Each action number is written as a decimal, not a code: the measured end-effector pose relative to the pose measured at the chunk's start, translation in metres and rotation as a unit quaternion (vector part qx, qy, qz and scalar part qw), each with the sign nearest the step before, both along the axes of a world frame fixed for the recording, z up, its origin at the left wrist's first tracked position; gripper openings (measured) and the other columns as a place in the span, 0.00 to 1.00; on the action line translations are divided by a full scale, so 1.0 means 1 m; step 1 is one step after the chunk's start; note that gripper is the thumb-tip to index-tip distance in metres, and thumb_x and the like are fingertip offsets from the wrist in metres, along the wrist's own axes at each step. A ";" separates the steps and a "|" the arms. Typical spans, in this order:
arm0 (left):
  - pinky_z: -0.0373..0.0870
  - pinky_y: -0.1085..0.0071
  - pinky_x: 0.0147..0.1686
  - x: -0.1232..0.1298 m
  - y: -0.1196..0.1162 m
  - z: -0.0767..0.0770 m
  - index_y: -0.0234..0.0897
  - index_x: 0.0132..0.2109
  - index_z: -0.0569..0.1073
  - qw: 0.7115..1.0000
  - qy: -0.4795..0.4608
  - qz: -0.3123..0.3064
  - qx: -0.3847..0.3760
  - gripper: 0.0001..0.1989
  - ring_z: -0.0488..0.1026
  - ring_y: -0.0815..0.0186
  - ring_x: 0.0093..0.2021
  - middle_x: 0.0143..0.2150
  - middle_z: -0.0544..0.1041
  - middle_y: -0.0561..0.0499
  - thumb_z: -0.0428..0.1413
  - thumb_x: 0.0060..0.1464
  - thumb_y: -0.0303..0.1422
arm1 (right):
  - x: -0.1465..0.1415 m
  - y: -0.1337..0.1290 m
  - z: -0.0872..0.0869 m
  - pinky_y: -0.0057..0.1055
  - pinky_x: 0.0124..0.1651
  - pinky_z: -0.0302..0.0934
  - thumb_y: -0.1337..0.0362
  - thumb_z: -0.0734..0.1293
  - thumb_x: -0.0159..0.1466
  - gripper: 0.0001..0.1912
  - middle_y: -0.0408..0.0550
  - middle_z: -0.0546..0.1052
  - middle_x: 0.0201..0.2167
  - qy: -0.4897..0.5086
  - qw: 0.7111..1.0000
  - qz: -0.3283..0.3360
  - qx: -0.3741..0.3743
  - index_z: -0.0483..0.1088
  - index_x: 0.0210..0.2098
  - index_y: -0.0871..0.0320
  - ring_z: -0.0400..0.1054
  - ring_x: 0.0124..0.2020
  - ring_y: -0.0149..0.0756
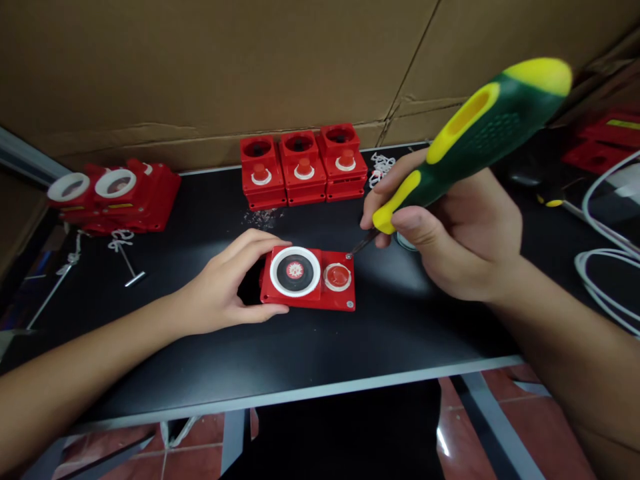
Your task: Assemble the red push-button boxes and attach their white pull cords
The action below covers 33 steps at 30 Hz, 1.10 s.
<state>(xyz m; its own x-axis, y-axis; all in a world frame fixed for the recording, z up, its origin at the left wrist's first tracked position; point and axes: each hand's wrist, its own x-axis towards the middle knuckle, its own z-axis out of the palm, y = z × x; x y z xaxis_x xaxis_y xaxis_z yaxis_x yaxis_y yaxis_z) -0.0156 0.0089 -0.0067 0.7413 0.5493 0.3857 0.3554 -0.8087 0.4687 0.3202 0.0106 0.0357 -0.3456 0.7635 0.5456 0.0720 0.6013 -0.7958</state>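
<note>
A red box-shaped device lies on the black table in front of me. It bears a white ring around a black disc and a round red part with a pale rim. My left hand grips its left end between thumb and fingers. In my right hand is a screwdriver with a green and yellow handle, held at a slant. Its tip reaches a screw at the device's upper right corner. Another screw sits in the lower right corner.
Three red units stand in a row at the back against cardboard. More red units with white rings are at the left, with a small metal bar on a white cord nearby. White cable loops at the right.
</note>
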 end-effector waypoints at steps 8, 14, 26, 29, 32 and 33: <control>0.83 0.56 0.68 0.000 0.000 0.000 0.36 0.75 0.69 1.000 0.004 0.003 -0.007 0.36 0.81 0.50 0.65 0.67 0.79 0.34 0.71 0.72 0.48 | 0.008 0.003 -0.001 0.36 0.37 0.78 0.53 0.73 0.82 0.08 0.44 0.83 0.41 -0.054 0.998 0.026 0.029 0.76 0.54 0.47 0.78 0.33 0.36; 0.83 0.54 0.67 0.000 0.000 0.000 0.37 0.75 0.69 1.000 0.008 0.005 -0.012 0.36 0.81 0.48 0.65 0.67 0.79 0.34 0.70 0.73 0.48 | 0.015 0.005 0.005 0.42 0.53 0.81 0.56 0.69 0.84 0.17 0.46 0.85 0.46 -0.125 0.986 0.063 0.092 0.74 0.69 0.46 0.83 0.44 0.41; 0.83 0.53 0.67 0.001 0.000 -0.001 0.37 0.76 0.68 1.000 0.009 0.002 0.001 0.36 0.80 0.49 0.65 0.67 0.78 0.34 0.69 0.74 0.51 | 0.024 0.007 0.020 0.52 0.64 0.80 0.59 0.71 0.81 0.08 0.50 0.84 0.57 -0.201 0.968 0.054 0.139 0.77 0.58 0.48 0.82 0.59 0.50; 0.83 0.53 0.67 0.000 0.000 -0.001 0.38 0.76 0.68 1.000 0.009 0.004 -0.004 0.36 0.80 0.48 0.65 0.67 0.78 0.34 0.69 0.73 0.50 | 0.024 0.006 0.020 0.50 0.57 0.81 0.58 0.72 0.81 0.07 0.49 0.86 0.53 -0.185 0.976 0.048 0.103 0.79 0.56 0.49 0.83 0.54 0.50; 0.83 0.52 0.67 -0.001 0.000 -0.001 0.39 0.77 0.68 1.000 0.008 0.004 -0.009 0.37 0.80 0.47 0.65 0.68 0.78 0.34 0.71 0.72 0.49 | 0.022 0.004 0.021 0.43 0.48 0.82 0.61 0.73 0.81 0.08 0.48 0.88 0.50 -0.137 0.988 0.062 0.026 0.80 0.58 0.49 0.84 0.45 0.44; 0.84 0.52 0.67 -0.001 0.001 -0.001 0.39 0.77 0.68 1.000 0.007 0.004 -0.009 0.38 0.80 0.47 0.65 0.68 0.78 0.34 0.71 0.72 0.49 | 0.021 0.003 0.022 0.41 0.46 0.82 0.61 0.73 0.81 0.09 0.47 0.88 0.51 -0.123 0.990 0.072 0.012 0.80 0.59 0.49 0.84 0.41 0.41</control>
<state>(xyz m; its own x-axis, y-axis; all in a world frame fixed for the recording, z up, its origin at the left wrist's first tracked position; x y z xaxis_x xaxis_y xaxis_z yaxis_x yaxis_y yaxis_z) -0.0169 0.0096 -0.0075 0.7424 0.5613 0.3657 0.3674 -0.7976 0.4783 0.3408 0.0139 0.0573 -0.5744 0.6841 0.4495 0.1731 0.6383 -0.7501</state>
